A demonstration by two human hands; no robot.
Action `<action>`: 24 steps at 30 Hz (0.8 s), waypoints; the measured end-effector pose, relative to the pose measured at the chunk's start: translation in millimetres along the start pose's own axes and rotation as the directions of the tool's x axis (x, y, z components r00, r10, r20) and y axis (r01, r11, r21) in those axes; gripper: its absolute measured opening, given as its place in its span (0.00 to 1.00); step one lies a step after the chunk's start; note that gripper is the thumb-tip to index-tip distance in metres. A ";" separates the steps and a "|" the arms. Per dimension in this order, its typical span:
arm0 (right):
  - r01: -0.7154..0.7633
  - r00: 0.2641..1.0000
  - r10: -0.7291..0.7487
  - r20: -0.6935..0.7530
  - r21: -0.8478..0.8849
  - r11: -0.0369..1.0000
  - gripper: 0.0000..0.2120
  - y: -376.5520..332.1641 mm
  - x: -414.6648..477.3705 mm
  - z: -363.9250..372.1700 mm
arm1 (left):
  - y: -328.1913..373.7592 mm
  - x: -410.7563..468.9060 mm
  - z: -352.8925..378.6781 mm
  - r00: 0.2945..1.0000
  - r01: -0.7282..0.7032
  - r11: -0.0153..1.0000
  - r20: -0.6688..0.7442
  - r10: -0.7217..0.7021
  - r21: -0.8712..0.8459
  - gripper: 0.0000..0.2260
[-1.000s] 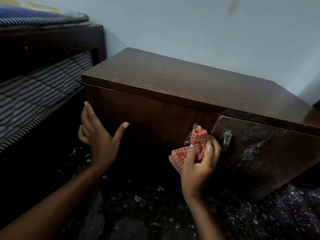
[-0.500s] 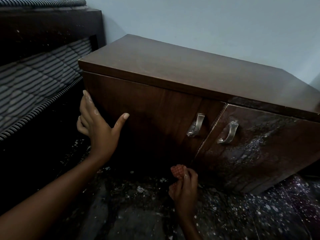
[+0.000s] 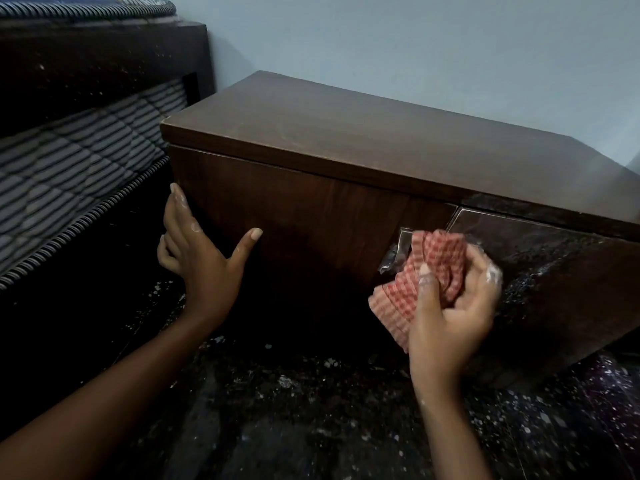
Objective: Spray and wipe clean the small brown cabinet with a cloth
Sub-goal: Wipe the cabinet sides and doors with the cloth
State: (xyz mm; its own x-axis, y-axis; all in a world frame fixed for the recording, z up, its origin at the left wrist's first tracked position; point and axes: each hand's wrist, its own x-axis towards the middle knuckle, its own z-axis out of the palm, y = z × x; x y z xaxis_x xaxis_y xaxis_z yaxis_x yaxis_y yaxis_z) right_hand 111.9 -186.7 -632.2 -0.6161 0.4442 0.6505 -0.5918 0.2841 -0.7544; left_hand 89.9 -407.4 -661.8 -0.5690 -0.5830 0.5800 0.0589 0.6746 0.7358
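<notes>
The small brown cabinet (image 3: 346,140) stands low against the pale wall, with two front doors. My right hand (image 3: 450,317) is closed on a crumpled red checked cloth (image 3: 429,268), pressed where the two doors meet. The cloth covers the right door's handle; the left door's metal handle (image 3: 394,251) shows only in part. The right door (image 3: 561,278) looks dark and speckled with wet streaks. My left hand (image 3: 201,251) is open, fingers spread, flat against the cabinet's left front corner.
A bed with a striped mattress (image 3: 69,174) and dark wooden frame (image 3: 97,64) sits close on the left. The dark floor (image 3: 311,410) is speckled with white spots. No spray bottle is in view.
My right hand has come up with the cloth from the floor at the cabinet's base to the door handles. The left hand has stayed on the corner.
</notes>
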 end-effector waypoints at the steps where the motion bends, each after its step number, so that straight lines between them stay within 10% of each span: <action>1: 0.000 1.000 0.000 0.021 -0.011 1.000 0.22 -1.9 4.6 4.5 | 0.0 0.0 -0.3 1.000 0.000 1.000 0.001 0.000 0.003 0.45; 15: -0.260 0.963 0.248 0.102 0.134 0.956 0.10 3.9 22.2 4.7 | 2.6 0.2 -1.7 1.000 -0.006 0.999 0.018 0.006 0.039 0.45; 24: 0.068 0.982 -0.015 0.190 -0.274 0.959 0.20 8.6 8.7 12.3 | 2.6 0.7 -2.1 1.000 -0.005 0.998 0.018 0.004 0.067 0.44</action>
State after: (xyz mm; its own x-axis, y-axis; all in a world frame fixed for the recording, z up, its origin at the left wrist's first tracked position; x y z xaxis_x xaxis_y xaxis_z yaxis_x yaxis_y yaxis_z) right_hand 95.0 -190.8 -632.0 -0.6950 0.2699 0.6665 -0.4667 0.5358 -0.7037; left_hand 91.4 -407.1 -658.7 -0.5834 -0.5719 0.5767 0.0067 0.7066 0.7076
